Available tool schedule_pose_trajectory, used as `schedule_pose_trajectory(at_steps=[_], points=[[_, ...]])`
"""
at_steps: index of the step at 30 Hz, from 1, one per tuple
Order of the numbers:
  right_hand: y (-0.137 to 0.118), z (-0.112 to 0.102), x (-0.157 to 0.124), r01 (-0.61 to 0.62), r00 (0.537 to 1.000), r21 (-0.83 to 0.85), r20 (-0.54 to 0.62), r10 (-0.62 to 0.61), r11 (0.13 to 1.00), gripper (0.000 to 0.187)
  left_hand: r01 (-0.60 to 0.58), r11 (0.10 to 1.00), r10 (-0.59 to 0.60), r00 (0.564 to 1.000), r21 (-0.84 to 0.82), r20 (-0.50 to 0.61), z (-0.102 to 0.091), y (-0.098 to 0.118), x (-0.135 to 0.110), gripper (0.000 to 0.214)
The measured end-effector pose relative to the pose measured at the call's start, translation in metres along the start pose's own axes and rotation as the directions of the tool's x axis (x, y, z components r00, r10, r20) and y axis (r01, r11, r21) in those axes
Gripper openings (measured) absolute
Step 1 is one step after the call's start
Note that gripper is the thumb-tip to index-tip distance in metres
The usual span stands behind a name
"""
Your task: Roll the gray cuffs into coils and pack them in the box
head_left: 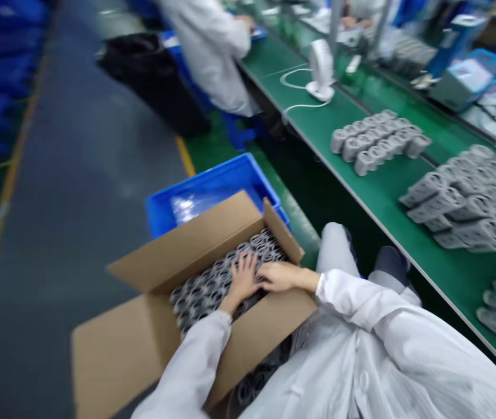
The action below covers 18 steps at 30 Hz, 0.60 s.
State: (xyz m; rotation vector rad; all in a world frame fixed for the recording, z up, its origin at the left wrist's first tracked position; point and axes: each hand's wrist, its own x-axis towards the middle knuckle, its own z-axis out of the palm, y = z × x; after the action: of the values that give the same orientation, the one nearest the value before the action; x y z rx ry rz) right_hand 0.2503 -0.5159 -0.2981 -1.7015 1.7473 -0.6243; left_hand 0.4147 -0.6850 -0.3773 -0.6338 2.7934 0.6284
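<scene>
An opened cardboard box (256, 326) stands before me, its flaps folded outward. Rows of grey hollow plastic parts (204, 291) with round open ends fill it. My left hand (244, 279) lies on top of these parts, fingers spread and nothing gripped. Right beside it, my right hand (279, 276) reaches in over the box's right side. Its fingers are bent and pressed together against the parts, close to the left thumb; what they hold, if anything, is hidden.
A blue crate (213, 177) with clear plastic bags sits behind the box. The green workbench (343, 169) on the right carries grey part stacks (378, 139) and a white fan (321, 70). A black bin (152, 81) stands near a co-worker in a white coat (213, 41).
</scene>
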Motion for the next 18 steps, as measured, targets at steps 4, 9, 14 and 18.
schedule_pose_trajectory(at_steps=[4,9,14,18], points=[[-0.001,-0.032,-0.103,0.095,0.989,0.212,-0.133,-0.068,0.973,0.025,-0.033,0.968,-0.044,0.954,-0.250,-0.296,0.003,-0.026,0.002,0.082],[-0.007,-0.078,-0.277,-0.158,0.847,0.423,-0.407,0.343,0.892,0.030,-0.184,0.965,-0.006,0.692,-0.185,-0.722,-0.026,0.012,0.004,0.054],[-0.032,-0.114,-0.396,-0.304,0.758,0.377,-0.460,0.462,0.875,0.029,-0.490,0.867,0.259,0.600,-0.092,-0.757,-0.065,0.139,0.057,0.043],[-0.039,-0.125,-0.453,-0.437,0.654,0.355,-0.505,0.563,0.827,0.030,-0.814,0.578,0.502,0.408,-0.055,-0.763,-0.068,0.265,0.115,0.039]])
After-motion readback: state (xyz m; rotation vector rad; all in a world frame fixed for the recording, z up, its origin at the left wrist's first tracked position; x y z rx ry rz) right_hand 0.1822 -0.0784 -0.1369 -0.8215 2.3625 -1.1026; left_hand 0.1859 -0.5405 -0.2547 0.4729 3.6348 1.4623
